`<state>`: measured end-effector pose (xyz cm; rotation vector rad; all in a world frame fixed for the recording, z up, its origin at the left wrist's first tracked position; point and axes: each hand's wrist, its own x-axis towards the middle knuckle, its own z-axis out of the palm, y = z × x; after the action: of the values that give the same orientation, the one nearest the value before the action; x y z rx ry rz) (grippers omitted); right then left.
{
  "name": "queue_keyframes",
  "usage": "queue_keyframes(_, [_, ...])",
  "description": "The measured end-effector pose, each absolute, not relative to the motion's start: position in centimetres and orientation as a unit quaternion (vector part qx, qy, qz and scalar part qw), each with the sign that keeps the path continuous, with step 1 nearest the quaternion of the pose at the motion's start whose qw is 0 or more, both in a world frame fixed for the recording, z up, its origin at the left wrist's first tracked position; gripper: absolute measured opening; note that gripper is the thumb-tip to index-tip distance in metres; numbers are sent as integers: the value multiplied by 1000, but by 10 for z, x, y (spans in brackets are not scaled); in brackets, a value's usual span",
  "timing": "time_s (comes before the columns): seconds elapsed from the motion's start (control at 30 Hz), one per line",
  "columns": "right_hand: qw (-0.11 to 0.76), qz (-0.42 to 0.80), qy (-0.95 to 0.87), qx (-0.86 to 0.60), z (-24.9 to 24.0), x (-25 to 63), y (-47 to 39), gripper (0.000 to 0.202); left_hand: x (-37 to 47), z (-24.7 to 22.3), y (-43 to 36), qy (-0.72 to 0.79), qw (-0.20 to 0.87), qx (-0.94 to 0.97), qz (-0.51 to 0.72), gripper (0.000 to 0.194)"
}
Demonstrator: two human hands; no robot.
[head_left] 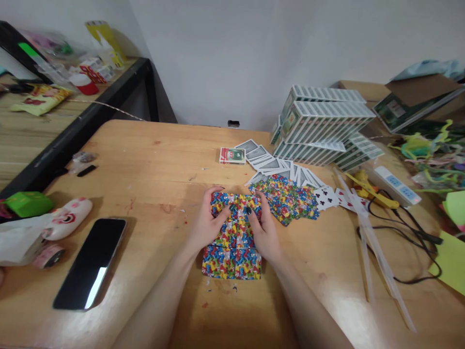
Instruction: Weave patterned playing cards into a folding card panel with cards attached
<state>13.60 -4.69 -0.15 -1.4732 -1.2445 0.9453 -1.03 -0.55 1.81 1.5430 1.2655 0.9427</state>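
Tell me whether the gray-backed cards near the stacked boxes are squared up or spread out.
Spread out: the gray-backed cards fan across the table, overlapping, with many separate edges and corners showing.

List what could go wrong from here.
1. Seams run across the patterned piece; uneven pressure from the left hand and right hand, both gripping its far part, might make it shift or open along them.
2. Loose patterned cards lie just beyond the right hand; an outward swing could scatter them.
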Motion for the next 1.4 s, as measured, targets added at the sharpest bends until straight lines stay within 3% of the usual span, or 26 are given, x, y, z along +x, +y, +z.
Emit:
queue_keyframes(0.47, [454,372,-544,-600,-3,139,-46,50,-11,15,-8,510,455,640,352,40])
queue_keyframes(0.63, [479,378,-521,-597,-1,135,-45,53,-9,16,-6,502,457,616,400,43])
queue_keyframes(0.9, [537,512,-433,-512,1,132,-44,45,-14,18,-4,485,609,452,435,52])
queue_keyframes(1.1, [545,472,-437,-537,-4,133,-45,40,-9,16,-7,501,684,343,403,28])
queue_keyframes(1.4, [541,557,-392,-493,-1,135,-47,36,-11,16,-5,517,634,395,419,31])
